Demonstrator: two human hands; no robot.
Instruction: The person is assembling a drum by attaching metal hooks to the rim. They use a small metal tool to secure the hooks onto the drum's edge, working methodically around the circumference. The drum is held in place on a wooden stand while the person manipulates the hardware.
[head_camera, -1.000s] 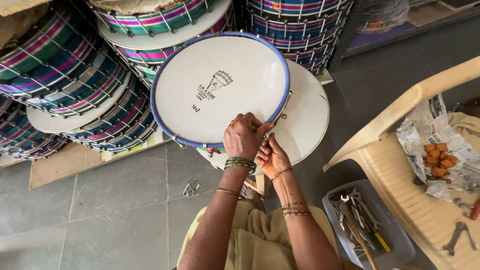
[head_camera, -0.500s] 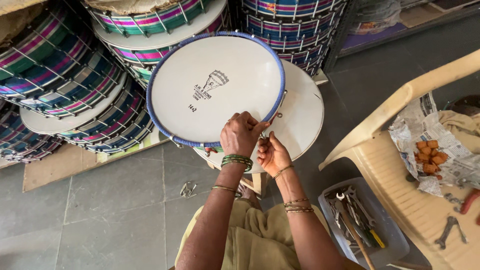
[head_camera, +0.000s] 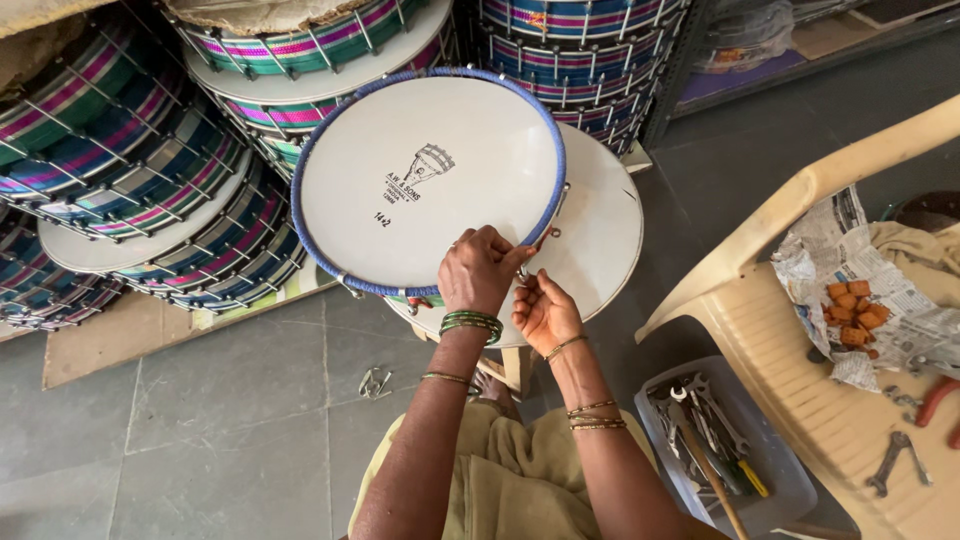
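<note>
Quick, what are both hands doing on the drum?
Left hand: closed on the blue rim of the drum.
Right hand: fingers curled at the drum's edge; holding something cannot be told.

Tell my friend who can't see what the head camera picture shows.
A person's left hand and right hand work at the blue rim of a white drum tilted toward them. Striped drums are stacked behind; a tray of tools sits on the floor nearby.
</note>
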